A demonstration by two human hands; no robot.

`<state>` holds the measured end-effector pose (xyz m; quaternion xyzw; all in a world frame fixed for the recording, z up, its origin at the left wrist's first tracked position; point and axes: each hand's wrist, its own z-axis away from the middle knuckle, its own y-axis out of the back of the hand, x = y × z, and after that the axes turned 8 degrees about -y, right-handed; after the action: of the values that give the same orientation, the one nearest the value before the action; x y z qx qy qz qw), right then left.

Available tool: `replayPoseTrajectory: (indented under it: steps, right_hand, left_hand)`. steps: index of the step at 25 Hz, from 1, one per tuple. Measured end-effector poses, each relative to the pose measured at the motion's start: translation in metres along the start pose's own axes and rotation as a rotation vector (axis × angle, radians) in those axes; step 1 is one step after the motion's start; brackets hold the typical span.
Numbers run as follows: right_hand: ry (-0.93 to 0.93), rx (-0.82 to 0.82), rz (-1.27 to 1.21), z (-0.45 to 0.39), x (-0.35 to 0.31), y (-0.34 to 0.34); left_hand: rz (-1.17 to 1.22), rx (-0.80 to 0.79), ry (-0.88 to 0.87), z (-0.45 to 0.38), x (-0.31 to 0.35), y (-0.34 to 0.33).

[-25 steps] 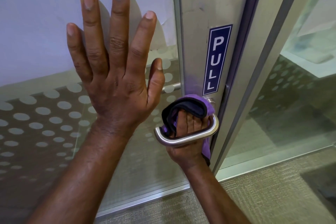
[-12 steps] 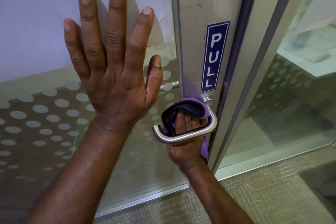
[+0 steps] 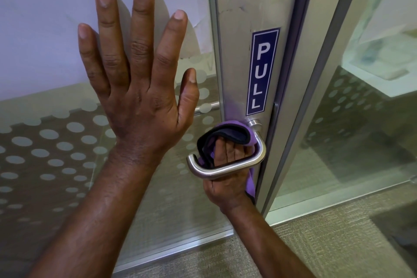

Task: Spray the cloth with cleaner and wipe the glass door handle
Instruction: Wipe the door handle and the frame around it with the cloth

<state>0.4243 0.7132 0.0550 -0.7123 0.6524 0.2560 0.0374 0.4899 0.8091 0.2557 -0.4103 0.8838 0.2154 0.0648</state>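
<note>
A brushed-steel lever handle [image 3: 228, 168] sticks out from the aluminium stile of the glass door [image 3: 239, 52], just below a blue PULL sticker. My right hand [image 3: 225, 178] reaches up behind the lever, its fingers closed on a purple cloth with a dark edge [image 3: 225, 134]. The cloth is bunched between the lever and the stile, pressed against the handle's neck. My left hand [image 3: 137, 79] lies flat on the glass pane with its fingers spread, holding nothing. No spray bottle is in view.
The pane under my left hand carries a frosted dot pattern [image 3: 45, 146]. A second glass panel [image 3: 361, 119] in its own metal frame stands to the right. Beige carpet [image 3: 327, 244] covers the floor below the door.
My right hand and the cloth have shifted slightly up along the handle toward its neck. My left hand stays flat on the glass.
</note>
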Motion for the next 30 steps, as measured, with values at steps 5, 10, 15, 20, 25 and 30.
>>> replayPoseTrajectory:
  steps: [5, 10, 15, 20, 25, 30]
  right_hand:
    - [-0.079, -0.077, -0.027, 0.018, 0.008, -0.001]
    - [-0.076, -0.127, -0.046, 0.02, 0.008, 0.006]
    - [0.032, 0.021, -0.025, -0.011, 0.001, 0.001]
    - [-0.037, -0.195, 0.057, 0.043, 0.026, -0.001]
    - [-0.047, -0.35, 0.122, 0.068, 0.045, 0.004]
    - [-0.383, -0.407, -0.015, 0.107, 0.036, 0.009]
  left_hand:
    - [-0.009, 0.006, -0.002, 0.0, -0.001, -0.001]
    - [-0.012, 0.022, -0.009, -0.001, -0.001, -0.002]
    - [-0.02, 0.016, -0.018, -0.001, 0.0, 0.0]
    - [-0.056, 0.037, -0.014, -0.002, 0.0, 0.001]
    - [-0.046, 0.015, -0.016, -0.003, -0.001, 0.002]
    - [-0.026, 0.015, -0.019, -0.002, -0.001, 0.001]
